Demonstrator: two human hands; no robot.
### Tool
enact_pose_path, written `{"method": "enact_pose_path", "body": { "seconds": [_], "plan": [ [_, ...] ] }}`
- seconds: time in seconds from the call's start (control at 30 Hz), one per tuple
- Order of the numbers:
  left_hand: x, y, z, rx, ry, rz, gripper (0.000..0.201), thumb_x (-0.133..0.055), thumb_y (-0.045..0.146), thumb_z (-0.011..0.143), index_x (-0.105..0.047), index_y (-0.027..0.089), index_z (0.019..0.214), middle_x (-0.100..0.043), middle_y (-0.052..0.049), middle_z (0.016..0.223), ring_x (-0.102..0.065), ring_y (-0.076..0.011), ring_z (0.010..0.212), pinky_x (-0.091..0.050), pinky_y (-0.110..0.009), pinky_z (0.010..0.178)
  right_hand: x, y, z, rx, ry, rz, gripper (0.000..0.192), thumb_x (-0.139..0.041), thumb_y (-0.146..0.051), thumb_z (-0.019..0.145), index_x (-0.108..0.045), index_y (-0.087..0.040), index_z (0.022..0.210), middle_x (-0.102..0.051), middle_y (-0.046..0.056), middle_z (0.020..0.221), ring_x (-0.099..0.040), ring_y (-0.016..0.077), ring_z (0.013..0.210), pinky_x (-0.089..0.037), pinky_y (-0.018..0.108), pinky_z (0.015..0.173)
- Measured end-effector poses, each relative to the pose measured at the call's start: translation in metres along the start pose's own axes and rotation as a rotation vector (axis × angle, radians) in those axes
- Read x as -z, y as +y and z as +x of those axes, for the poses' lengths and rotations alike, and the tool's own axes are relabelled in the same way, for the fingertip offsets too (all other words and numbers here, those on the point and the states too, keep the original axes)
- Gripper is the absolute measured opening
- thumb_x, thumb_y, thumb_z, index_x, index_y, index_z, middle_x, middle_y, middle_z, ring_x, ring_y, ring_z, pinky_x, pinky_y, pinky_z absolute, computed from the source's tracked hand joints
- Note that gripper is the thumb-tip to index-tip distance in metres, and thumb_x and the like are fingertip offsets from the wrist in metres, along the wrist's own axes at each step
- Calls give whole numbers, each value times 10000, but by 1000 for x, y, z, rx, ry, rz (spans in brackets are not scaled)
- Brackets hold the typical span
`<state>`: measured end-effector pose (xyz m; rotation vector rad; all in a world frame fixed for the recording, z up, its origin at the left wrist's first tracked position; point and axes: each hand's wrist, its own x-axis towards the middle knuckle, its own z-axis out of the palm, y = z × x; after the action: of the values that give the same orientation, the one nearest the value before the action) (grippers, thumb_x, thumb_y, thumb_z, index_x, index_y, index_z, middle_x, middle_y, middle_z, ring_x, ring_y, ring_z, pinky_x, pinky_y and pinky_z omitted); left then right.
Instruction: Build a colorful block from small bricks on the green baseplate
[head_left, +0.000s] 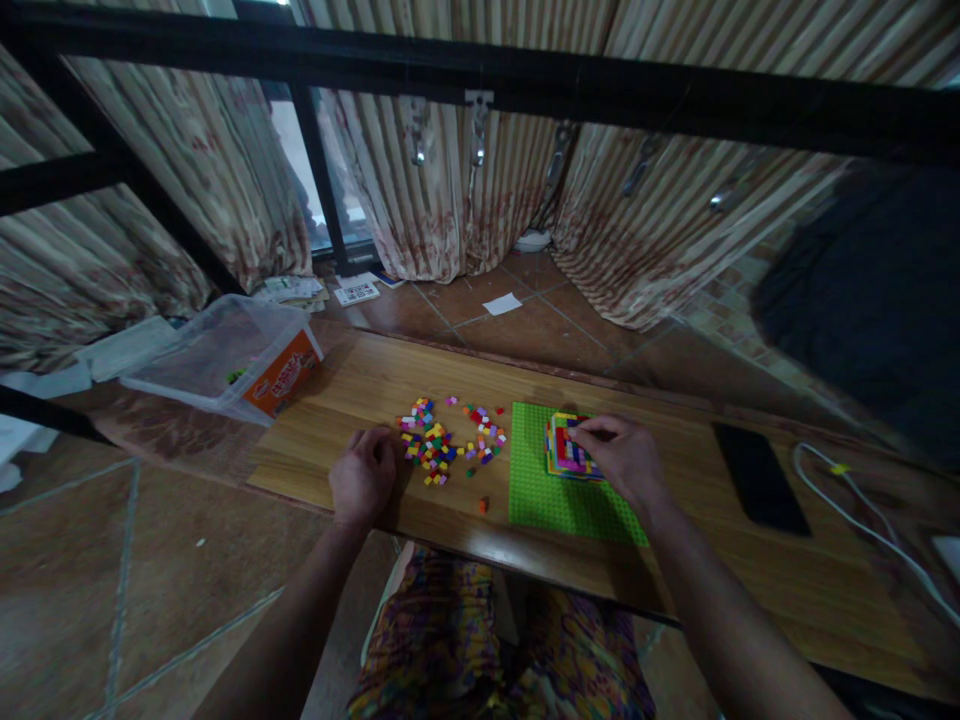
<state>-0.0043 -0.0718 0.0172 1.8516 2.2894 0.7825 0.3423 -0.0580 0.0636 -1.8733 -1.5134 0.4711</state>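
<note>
In the head view, the right hand [621, 455] is hovering at or touching the brick stack [553, 452] on the green plate [529, 490], thumb and fingertips closing together; I cannot tell whether they are pinching a brick. The left hand [364, 476] is curling beside the loose bricks [435, 450], its grip hidden. Uneven pressing could be skewing the stack. An orange brick [483, 505] is lying near the table's [337, 385] front edge, risking a wrist's knock. Room is stretching between plate and phone [759, 478].

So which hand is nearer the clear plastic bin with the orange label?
Left. The left hand is to the right of the bin, beside the loose multicoloured bricks; the right hand is farther right, at the multicoloured brick stack on the green studded baseplate.
</note>
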Motion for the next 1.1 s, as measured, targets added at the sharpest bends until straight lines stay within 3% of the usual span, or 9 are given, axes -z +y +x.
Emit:
{"method": "enact_pose_path", "body": {
  "seconds": [0.2, 0.33, 0.43, 0.57, 0.67, 0.8, 0.97, 1.1],
  "plan": [
    [1, 1, 0, 5, -8, 8, 236, -481, 270, 889, -696, 235, 980, -698, -33, 977, -649, -182, 826, -399, -262, 630, 6, -7, -8, 18, 113, 52, 365, -623, -547, 734, -733, -200, 701, -678, 34, 672, -561, 171, 583, -406, 294, 575],
    [1, 3, 0, 18, -20, 4, 239, -487, 251, 880, -700, 229, 986, -698, -42, 978, -651, -189, 849, -412, -263, 647, 10, -18, -34, 74, 208, 168, 326, -621, -506, 783, -727, -198, 771, -680, 31, 732, -576, 169, 641, -427, 284, 607],
    [0, 1, 1, 9, -14, -12, 237, -489, 249, 879, -698, 229, 987, -700, -40, 982, -652, -184, 859, -420, -257, 671, 1, -28, -64, 140, 121, 238, 246, -625, -443, 820, -715, -215, 795, -677, 20, 789, -596, 168, 709, -451, 284, 661],
    [-2, -1, 1, -12, -12, -9, 224, -490, 250, 877, -696, 224, 961, -699, -37, 972, -650, -181, 852, -417, -253, 670, -27, -39, -102, 222, -172, 234, 174, -564, -334, 880, -705, -236, 913, -679, 24, 874, -616, 178, 816, -472, 303, 742],
    [-1, 0, 0, -2, -8, 1, 228, -485, 257, 883, -698, 224, 958, -698, -36, 963, -649, -177, 838, -413, -252, 660, -50, -44, -115, 248, -300, 138, 212, -584, -243, 850, -676, -241, 1041, -674, 30, 931, -616, 202, 908, -477, 343, 826],
    [0, 1, 0, -1, -14, -8, 227, -486, 254, 884, -696, 226, 964, -697, -35, 975, -647, -174, 846, -418, -249, 674, -66, -49, -115, 285, -360, -15, 321, -634, -186, 794, -640, -233, 1112, -664, 50, 1015, -598, 239, 988, -476, 381, 873],
    [0, 0, 1, 15, -30, -21, 237, -483, 258, 883, -688, 222, 997, -695, -42, 1011, -649, -177, 877, -428, -251, 693, -70, -54, -112, 352, -352, -101, 198, -565, -208, 869, -659, -256, 1036, -650, 56, 1003, -600, 238, 961, -488, 367, 828],
    [1, 0, 1, 14, -31, -8, 237, -485, 269, 883, -692, 214, 984, -698, -52, 1003, -651, -184, 880, -424, -254, 686, -67, -52, -116, 350, -327, -33, 141, -554, -211, 879, -666, -254, 952, -664, 42, 946, -617, 222, 930, -489, 343, 812]
  ]
}}
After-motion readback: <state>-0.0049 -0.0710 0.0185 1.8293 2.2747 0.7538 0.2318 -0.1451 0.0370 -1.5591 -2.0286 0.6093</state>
